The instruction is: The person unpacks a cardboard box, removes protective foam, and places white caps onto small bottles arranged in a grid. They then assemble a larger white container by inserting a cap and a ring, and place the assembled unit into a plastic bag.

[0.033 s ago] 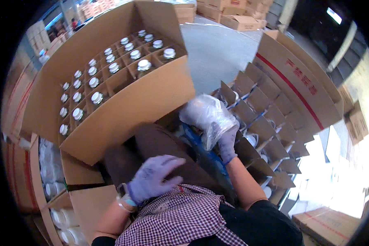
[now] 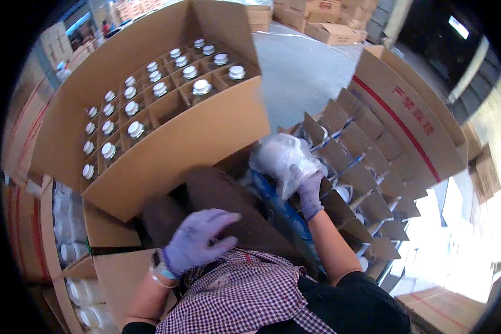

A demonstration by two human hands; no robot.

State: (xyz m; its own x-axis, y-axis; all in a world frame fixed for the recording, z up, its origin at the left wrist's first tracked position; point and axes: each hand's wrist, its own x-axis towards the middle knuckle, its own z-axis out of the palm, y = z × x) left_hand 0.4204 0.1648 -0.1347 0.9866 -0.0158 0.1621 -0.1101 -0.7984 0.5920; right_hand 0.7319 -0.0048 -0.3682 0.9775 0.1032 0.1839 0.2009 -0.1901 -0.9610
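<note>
My right hand (image 2: 312, 192), in a pale purple glove, is closed on a rounded bundle in crinkled clear plastic (image 2: 284, 161). What lies inside the wrap cannot be made out. The bundle is at the near left edge of a divided carton (image 2: 353, 158), where white and clear pieces show low in some compartments. My left hand (image 2: 197, 242), gloved alike, hovers over my lap with fingers apart and nothing in it. Ahead to the left stands an open carton (image 2: 206, 122) of clear bottles with white caps (image 2: 135, 129); one front-row compartment (image 2: 170, 107) shows no cap.
Raised flaps (image 2: 409, 114) stand along the divided carton's far right side. More white-capped containers (image 2: 86, 292) sit in a box at the lower left. A flat carton (image 2: 440, 312) lies at the lower right. Stacked cartons (image 2: 334, 28) stand beyond the grey floor (image 2: 300, 67).
The cartons sit slightly farther right in the view. My left hand has shifted a little to the left. My right hand keeps its hold on the plastic-wrapped bundle.
</note>
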